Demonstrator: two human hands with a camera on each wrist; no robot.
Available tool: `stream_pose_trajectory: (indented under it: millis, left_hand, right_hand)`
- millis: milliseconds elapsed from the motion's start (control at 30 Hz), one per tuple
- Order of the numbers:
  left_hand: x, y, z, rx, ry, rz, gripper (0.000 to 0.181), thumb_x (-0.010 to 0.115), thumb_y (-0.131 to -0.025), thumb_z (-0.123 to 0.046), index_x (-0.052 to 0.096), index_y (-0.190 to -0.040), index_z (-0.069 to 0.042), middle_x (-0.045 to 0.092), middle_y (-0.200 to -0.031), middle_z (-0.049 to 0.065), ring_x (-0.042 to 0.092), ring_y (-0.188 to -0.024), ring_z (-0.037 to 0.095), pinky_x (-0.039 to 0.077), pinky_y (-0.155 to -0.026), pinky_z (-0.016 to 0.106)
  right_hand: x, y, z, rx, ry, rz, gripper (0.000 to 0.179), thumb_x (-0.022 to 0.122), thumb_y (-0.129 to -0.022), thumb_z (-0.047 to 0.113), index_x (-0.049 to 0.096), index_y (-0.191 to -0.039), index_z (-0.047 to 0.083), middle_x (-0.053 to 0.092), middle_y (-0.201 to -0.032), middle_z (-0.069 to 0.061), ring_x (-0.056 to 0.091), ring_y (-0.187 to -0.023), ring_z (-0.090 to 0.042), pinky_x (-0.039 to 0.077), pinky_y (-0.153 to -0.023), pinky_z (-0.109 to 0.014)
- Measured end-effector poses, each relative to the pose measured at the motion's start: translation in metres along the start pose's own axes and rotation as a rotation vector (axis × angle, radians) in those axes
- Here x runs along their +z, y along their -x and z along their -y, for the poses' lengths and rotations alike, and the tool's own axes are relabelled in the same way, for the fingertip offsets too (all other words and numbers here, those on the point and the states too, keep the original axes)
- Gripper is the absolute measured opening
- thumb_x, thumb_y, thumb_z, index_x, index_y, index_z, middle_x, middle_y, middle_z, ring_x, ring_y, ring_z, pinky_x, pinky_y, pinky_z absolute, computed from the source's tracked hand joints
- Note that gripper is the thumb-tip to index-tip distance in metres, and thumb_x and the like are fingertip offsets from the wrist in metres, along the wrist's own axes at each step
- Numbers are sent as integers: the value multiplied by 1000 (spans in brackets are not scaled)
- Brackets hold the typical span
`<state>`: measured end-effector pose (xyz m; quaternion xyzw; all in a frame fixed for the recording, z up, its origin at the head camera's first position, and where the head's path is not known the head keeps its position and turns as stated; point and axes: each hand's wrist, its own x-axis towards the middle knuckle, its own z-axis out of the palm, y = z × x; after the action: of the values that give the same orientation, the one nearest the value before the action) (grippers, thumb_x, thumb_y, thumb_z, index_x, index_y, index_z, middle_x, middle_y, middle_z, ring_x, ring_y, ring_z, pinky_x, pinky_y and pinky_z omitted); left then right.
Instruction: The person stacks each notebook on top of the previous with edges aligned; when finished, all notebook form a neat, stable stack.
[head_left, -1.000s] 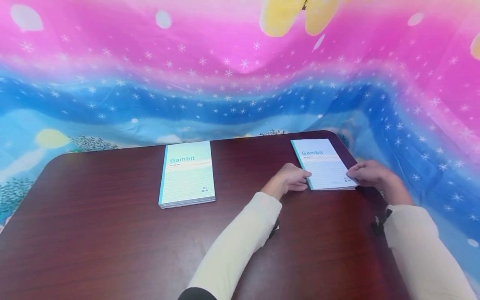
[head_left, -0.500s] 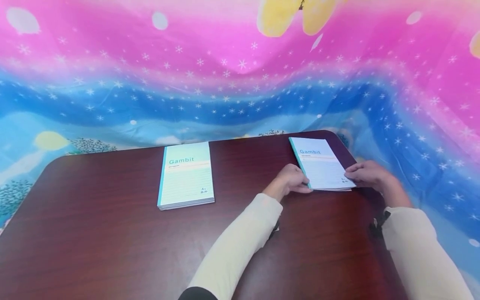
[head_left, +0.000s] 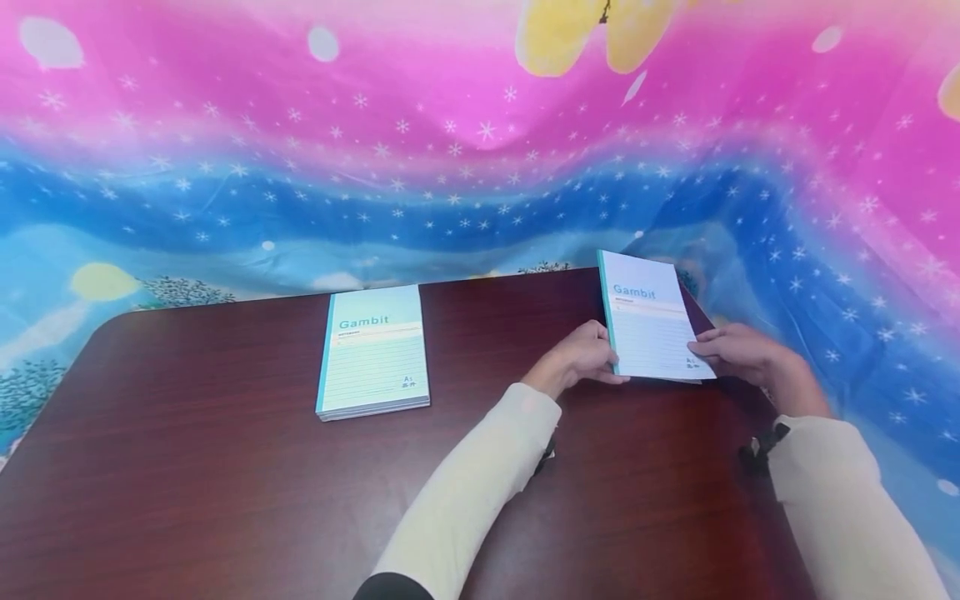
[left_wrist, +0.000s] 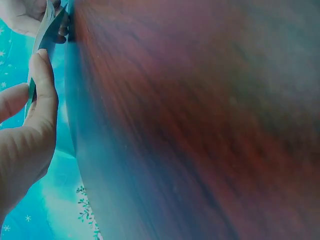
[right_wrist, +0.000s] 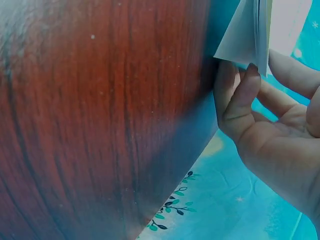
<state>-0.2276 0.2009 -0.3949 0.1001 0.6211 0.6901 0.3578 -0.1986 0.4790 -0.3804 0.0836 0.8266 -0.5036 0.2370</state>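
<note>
A white notebook (head_left: 651, 321) with a teal spine and "Gambit" on its cover is held by both hands near the far right table corner, its far end tipped up. My left hand (head_left: 581, 357) pinches the lower part of the spine between thumb and fingers. At the opposite lower edge, my right hand (head_left: 744, 350) grips with the thumb on the cover and fingers behind. In the right wrist view, the pages (right_wrist: 240, 42) fan apart slightly above the fingers. Left of the hands, a neat stack of matching notebooks (head_left: 378, 358) lies flat.
The dark red-brown wooden table (head_left: 225, 483) has rounded corners. A pink and blue patterned cloth (head_left: 465, 175) hangs behind it and along its right side, close to the right hand.
The notebook lay flat at first; its far end has risen and it has shifted slightly right. The left fingers have closed round the spine. The stack on the left stays put.
</note>
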Motion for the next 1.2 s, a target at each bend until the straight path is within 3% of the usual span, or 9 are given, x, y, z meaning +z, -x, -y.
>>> stream_pose_trajectory:
  millis: [133,333,500,833,1000,1200]
  left_hand:
    - [-2,2,0,-3,0,-9,15,49,-97,16,56,-106,6,69,-96,18,72,-93,35,60,-82,46]
    - [-1,2,2,-24,11,-94,16,54,-96,14,53,-107,2,66,-93,17,71,-87,33,61,-79,43]
    - [0,1,0,-44,-38,-174,13,56,-97,11,56,-107,2,66,-91,15,71,-82,30,62,-77,40]
    - [-4,6,-2,-48,-78,-250,17,59,-97,9,60,-113,4,64,-92,13,71,-83,27,62,-74,37]
    - [-5,7,-3,-37,-98,-297,19,61,-96,8,63,-115,5,65,-92,11,71,-82,25,62,-72,34]
    - [-6,8,-6,-29,-153,-375,23,65,-95,6,65,-118,3,65,-96,9,70,-80,20,61,-70,31]
  right_hand:
    - [1,0,-1,24,-51,14,33,53,-107,12,54,-125,-15,69,-96,-1,67,-88,-10,58,-83,-29]
    - [5,0,-3,20,-46,-37,44,55,-106,16,43,-134,-15,68,-99,1,67,-90,-10,57,-82,-30]
    - [5,-2,-3,7,-55,-61,48,57,-105,15,38,-137,-16,68,-98,2,67,-89,-9,57,-81,-30]
    - [6,-3,0,-20,-150,-63,33,62,-102,12,48,-124,-8,69,-96,2,70,-89,-12,59,-81,-32]
    - [8,0,5,-56,-126,-103,44,66,-100,13,46,-130,-13,68,-97,3,69,-88,-10,59,-80,-30]
    - [13,1,12,-78,-15,-190,64,69,-99,21,38,-141,-18,65,-99,5,67,-86,-6,58,-79,-25]
